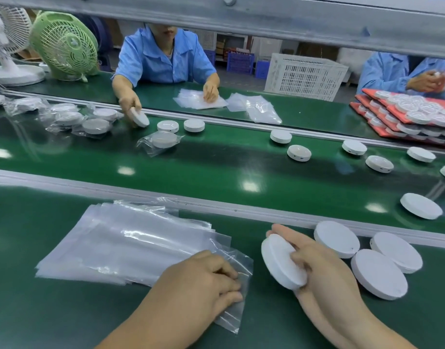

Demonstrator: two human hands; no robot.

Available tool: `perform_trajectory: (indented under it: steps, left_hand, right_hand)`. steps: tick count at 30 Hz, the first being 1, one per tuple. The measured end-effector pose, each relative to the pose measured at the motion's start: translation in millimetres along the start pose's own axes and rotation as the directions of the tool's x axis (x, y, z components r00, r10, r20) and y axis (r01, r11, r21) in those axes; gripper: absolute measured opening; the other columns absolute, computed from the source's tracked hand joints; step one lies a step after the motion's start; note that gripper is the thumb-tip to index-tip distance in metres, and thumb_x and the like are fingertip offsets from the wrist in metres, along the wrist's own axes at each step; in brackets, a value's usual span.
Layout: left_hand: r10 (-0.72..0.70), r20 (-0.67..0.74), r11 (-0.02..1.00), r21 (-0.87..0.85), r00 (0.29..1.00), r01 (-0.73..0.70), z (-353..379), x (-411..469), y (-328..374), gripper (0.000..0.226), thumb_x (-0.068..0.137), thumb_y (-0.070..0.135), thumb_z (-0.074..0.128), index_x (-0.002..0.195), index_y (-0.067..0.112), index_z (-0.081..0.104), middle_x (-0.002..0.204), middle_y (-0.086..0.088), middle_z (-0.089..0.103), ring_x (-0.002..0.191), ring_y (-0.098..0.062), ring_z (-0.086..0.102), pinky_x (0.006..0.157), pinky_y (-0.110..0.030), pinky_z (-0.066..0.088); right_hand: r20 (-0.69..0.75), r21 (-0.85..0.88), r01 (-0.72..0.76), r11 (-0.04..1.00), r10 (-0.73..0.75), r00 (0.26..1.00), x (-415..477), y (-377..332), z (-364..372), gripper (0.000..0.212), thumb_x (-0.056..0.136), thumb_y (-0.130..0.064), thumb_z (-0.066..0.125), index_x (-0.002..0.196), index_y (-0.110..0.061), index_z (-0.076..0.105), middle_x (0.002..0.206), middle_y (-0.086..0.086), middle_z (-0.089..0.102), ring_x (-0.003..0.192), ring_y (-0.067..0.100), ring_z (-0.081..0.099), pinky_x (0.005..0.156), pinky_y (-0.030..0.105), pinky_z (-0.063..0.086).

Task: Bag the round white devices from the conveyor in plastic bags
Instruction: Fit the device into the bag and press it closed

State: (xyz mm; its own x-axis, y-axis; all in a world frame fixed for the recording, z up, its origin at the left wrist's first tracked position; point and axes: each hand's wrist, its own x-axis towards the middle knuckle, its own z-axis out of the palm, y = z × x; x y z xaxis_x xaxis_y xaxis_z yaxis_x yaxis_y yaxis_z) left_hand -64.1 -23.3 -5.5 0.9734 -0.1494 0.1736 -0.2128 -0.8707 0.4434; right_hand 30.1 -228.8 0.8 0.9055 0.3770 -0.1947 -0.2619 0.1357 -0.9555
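Observation:
My right hand grips a round white device, tilted on edge just above the near table. My left hand pinches the corner of a clear plastic bag lying on top of a stack of plastic bags. Three more white devices lie flat to the right of my right hand. Several others ride the green conveyor, such as one device mid-belt and another near the right edge.
A person in blue across the belt holds a device beside bagged devices. Red trays of devices are stacked at the far right. Two fans and a white crate stand behind.

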Motion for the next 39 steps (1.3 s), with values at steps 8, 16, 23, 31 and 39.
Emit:
perform_trajectory:
  steps: [8,16,23,31,39]
  left_hand:
    - [-0.140,-0.214,0.984,-0.141,0.967,0.111,-1.4,-2.0,-7.1,0.025,0.093,0.051,0.050,0.096,0.039,0.072,0.102,0.033,0.062,0.100,0.010,0.057,0.085,-0.011,0.045]
    - [-0.220,-0.269,0.908,-0.407,0.938,0.096,-5.0,-1.2,5.7,0.021,0.089,0.055,0.059,0.097,0.044,0.074,0.103,0.034,0.068,0.101,0.005,0.065,0.084,-0.013,0.049]
    - [-0.254,-0.213,0.784,-0.617,0.943,0.072,-5.0,-3.4,21.4,0.049,0.070,0.044,0.083,0.113,0.056,0.064,0.103,0.029,0.071,0.098,0.007,0.067,0.079,-0.006,0.049]
    - [-0.537,-0.404,0.626,-0.779,0.741,0.028,-0.8,5.3,21.3,0.041,0.076,0.069,0.055,0.101,0.041,0.069,0.093,0.013,0.075,0.085,-0.003,0.070,0.065,-0.016,0.048]
    - [0.016,-0.354,0.976,0.208,0.935,0.062,-12.8,8.3,-31.9,0.029,0.083,0.055,0.052,0.093,0.043,0.076,0.104,0.031,0.066,0.105,-0.011,0.062,0.083,-0.033,0.050]
  right_hand:
    - [0.683,-0.452,0.891,0.035,-0.629,0.371,9.7,13.5,-20.4,0.032,0.093,0.007,0.057,0.105,-0.011,0.081,0.118,-0.003,0.073,0.118,0.021,0.067,0.104,0.039,0.051]
    - [0.630,-0.396,0.917,0.046,-0.713,0.308,7.3,11.9,-8.4,0.019,0.087,0.001,0.073,0.094,-0.014,0.083,0.111,-0.008,0.077,0.111,0.020,0.072,0.086,0.039,0.059]
    - [0.316,-0.415,0.753,0.510,-0.695,0.645,-11.0,9.0,20.9,0.020,0.085,-0.053,0.076,0.095,-0.037,0.083,0.118,-0.010,0.074,0.104,0.018,0.067,0.086,0.031,0.056]
    - [0.516,-0.547,0.645,0.533,-0.392,0.761,22.7,-28.8,51.5,0.022,0.081,-0.064,0.073,0.091,-0.045,0.076,0.077,-0.011,0.064,0.064,0.006,0.053,0.058,0.011,0.037]
    - [0.041,-0.826,0.271,0.495,-0.427,0.903,180.6,-68.7,33.9,0.040,0.109,-0.029,0.036,0.086,-0.018,0.066,0.088,0.005,0.069,0.078,0.021,0.056,0.073,0.036,0.046]
